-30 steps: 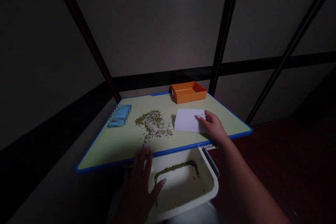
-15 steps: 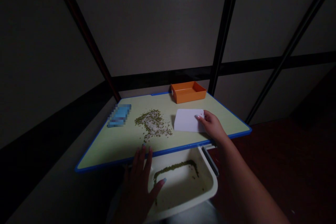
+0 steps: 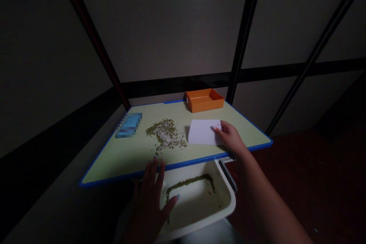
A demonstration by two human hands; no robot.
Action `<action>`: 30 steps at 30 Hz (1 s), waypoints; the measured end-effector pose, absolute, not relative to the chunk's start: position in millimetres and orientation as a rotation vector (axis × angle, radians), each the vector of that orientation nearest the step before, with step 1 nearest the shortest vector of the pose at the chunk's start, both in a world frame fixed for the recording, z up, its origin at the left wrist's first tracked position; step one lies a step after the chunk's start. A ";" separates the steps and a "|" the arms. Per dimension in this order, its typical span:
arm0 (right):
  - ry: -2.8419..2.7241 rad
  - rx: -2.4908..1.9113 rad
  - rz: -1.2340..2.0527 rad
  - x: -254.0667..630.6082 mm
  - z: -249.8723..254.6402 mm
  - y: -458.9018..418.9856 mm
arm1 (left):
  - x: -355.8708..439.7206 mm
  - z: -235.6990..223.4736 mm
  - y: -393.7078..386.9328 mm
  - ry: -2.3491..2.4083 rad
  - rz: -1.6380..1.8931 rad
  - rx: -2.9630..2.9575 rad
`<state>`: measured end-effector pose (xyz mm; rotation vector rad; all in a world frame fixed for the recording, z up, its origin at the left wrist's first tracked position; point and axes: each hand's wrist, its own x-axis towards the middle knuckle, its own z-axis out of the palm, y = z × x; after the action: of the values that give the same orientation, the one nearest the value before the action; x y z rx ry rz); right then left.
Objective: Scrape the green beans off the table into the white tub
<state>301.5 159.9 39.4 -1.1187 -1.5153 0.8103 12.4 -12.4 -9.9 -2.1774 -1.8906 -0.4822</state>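
A flat white scraper (image 3: 201, 132) is pinched at its right end by my right hand (image 3: 229, 137), low over the right half of the tabletop. To its left lies a loose spread of small green beans mixed with whitish grains (image 3: 166, 133). My left hand (image 3: 151, 194) has its fingers spread, with fingertips at the table's front edge and the thumb over a white drawer-like bin (image 3: 233, 202) below the tabletop. Inside the bin, more small green beans (image 3: 190, 181) lie in a line along the far side and corners.
An orange open box (image 3: 207, 105) stands at the back right of the blue-edged table (image 3: 120, 164). On the left side lies a blurred-out blue item (image 3: 129, 125). Dark-framed wall panels (image 3: 177, 26) rise behind the table.
The whole view has shifted very slightly. Both hands, the scraper and the beans stay practically where they were.
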 end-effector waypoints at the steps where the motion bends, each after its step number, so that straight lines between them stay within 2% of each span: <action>1: -1.522 -1.110 0.826 301.6 39.9 159.5 | 12.0 -9.7 -12.6 -1.894 -0.476 -2.181; 30: -1.525 -0.942 1.088 292.4 51.0 153.1 | 11.8 -12.2 -13.5 -1.880 -0.472 -2.161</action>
<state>292.4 153.1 51.0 -0.9418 -1.5252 1.0878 11.8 -13.5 -12.2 -2.1613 -1.8802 -0.4722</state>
